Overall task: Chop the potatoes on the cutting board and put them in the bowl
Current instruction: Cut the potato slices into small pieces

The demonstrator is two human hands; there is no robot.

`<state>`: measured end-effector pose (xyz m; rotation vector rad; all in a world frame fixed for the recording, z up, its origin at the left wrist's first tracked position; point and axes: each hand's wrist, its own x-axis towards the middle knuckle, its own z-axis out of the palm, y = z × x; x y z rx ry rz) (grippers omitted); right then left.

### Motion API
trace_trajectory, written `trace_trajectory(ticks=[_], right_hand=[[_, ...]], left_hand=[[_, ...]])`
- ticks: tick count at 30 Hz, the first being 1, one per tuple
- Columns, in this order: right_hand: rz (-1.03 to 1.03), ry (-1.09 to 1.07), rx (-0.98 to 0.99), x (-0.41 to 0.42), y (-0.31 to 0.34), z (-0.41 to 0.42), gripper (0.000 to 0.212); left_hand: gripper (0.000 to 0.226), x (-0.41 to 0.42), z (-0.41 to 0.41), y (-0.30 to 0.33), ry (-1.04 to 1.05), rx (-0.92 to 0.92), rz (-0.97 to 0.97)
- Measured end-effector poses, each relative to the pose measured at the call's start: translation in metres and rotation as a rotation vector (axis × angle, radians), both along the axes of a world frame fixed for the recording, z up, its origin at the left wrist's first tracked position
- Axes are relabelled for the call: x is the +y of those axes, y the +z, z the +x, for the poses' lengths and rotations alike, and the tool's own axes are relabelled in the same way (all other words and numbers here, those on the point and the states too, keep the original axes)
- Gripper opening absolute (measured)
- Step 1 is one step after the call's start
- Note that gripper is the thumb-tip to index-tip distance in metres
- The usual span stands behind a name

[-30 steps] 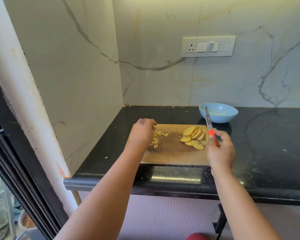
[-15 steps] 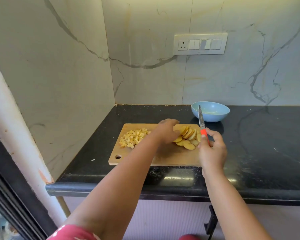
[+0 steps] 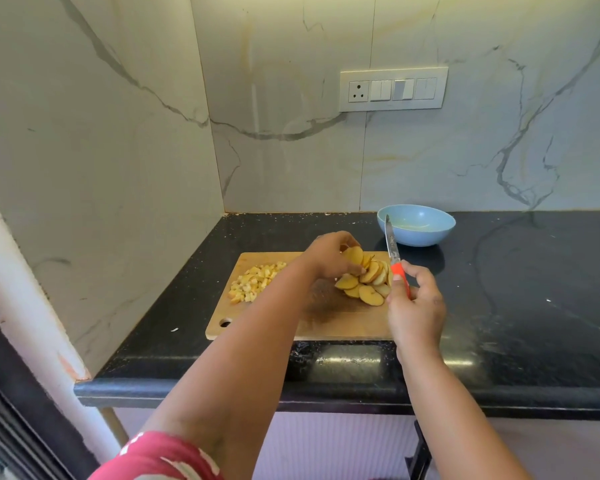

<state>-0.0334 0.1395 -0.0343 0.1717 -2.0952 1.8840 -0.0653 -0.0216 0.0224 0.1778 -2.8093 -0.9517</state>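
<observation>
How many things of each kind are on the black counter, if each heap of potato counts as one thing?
Cutting board: 1
Bowl, light blue: 1
Knife, orange handle, gripped by the right hand: 1
Potato heaps: 2, the diced heap and the sliced heap, which the left hand holds
Total: 5

Cutting board [image 3: 329,323] under my hands; diced potato [image 3: 255,281] left of them, slices [image 3: 366,282] between, bowl [image 3: 417,231] behind.
</observation>
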Motion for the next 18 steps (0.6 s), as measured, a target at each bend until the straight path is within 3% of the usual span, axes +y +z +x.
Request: trace_trajectory(ticks=[4,13,18], right_hand=[[-0.001,-0.007,-0.001,-0.001,0.000,0.001,0.014],[0.020,-0.021,-0.021,-0.001,0.004,0.004,0.015],[0.040,-0.022,-0.022,-0.002,0.002,0.002,0.017]], left_hand=[[0.057,-0.002,0.008,0.004,0.035,0.066,0.034],[0.061,0.008,0.008,0.000,0.059,-0.060,-0.056],[0.057,0.008,0.005,0.001,0.051,-0.041,-0.024]])
